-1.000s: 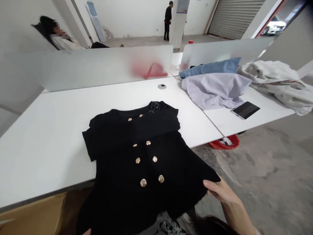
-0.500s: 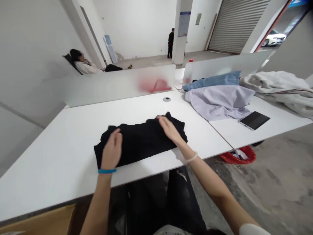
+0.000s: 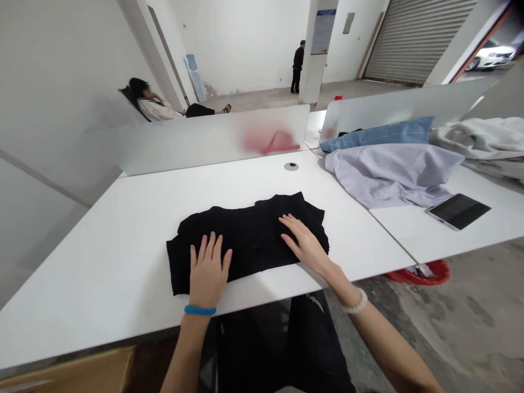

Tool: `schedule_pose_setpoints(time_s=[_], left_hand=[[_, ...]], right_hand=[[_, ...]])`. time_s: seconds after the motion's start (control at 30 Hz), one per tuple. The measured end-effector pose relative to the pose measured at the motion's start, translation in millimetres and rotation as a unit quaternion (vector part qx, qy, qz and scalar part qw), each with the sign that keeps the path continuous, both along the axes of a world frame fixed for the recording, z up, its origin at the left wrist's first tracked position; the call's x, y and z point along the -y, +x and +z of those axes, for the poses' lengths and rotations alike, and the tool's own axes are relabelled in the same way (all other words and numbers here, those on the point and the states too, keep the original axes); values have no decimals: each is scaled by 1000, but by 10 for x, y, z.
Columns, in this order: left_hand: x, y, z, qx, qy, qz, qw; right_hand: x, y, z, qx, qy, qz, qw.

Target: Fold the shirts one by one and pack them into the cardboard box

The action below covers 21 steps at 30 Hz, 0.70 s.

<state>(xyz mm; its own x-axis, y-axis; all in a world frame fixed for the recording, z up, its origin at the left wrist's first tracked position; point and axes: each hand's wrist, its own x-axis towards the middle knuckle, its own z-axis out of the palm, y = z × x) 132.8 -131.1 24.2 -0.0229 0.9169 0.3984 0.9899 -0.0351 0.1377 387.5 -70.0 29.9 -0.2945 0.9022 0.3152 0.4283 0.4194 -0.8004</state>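
A folded black garment lies crosswise on the white table in front of me. Its exact kind cannot be made out. My left hand, with a blue band at the wrist, rests flat on the garment's left part, fingers spread. Over the right part lies my right hand, palm down with fingers stretched out, a pale bracelet on that wrist. Neither hand grips the cloth.
A striped lilac shirt, a blue cloth and a tablet lie to the right. Behind stands a frosted divider. Below the table edge sits a red bin. Two people are beyond, one reclining, one standing.
Both hands have moved nearer the garment's front edge, and their fingers have spread flat on it. The view has shifted slightly left.
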Motion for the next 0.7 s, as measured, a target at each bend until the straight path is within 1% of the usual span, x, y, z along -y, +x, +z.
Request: schedule_pose_setpoints(time_s=[0.03,0.07,0.1,0.13,0.2,0.27,0.3,0.33,0.37,0.4,0.43,0.47,0.5,0.6,0.7], left_hand=[[28,117,43,-5,30,-28,999],[50,242,78,-12,44,-69,997],[64,369,103,-20,43,-115,992],[69,489,116,-32,30,-159,986],[54,691,107,-59,-9,-225,973],[16,812,64,-78,-33,-244,966],[-8,840,37,-84,-35,-247,965],[-35,848,12,-88,-34,-249,964],[-62,841,-11,-91,-32,-250,963],[-91,823,-30,-92,-26,-251,963],[-118,798,-45,-93,-20,-250,963],[-142,771,-55,-92,-12,-246,965],[-161,746,-61,-89,-5,-240,967],[-165,707,-53,-70,0,-222,973],[-77,721,-3,-45,-16,-217,975]], right_hand=[[165,-4,36,-94,-41,-10,995],[339,-8,58,-186,-91,-20,978],[511,-15,65,-268,-147,-33,952],[670,-22,56,-337,-204,-45,918],[924,-36,-5,-435,-315,-57,841],[1067,-47,-94,-505,-401,-56,762],[1094,-49,-135,-534,-430,-50,727],[1095,-51,-167,-557,-448,-45,698],[1073,-54,-187,-575,-456,-44,677],[1033,-61,-195,-588,-459,-45,664],[978,-73,-193,-597,-459,-47,657],[915,-93,-183,-601,-455,-51,656],[845,-124,-168,-602,-445,-59,660],[640,-276,-113,-599,-391,-103,691],[500,-463,-73,-592,-314,-160,725]])
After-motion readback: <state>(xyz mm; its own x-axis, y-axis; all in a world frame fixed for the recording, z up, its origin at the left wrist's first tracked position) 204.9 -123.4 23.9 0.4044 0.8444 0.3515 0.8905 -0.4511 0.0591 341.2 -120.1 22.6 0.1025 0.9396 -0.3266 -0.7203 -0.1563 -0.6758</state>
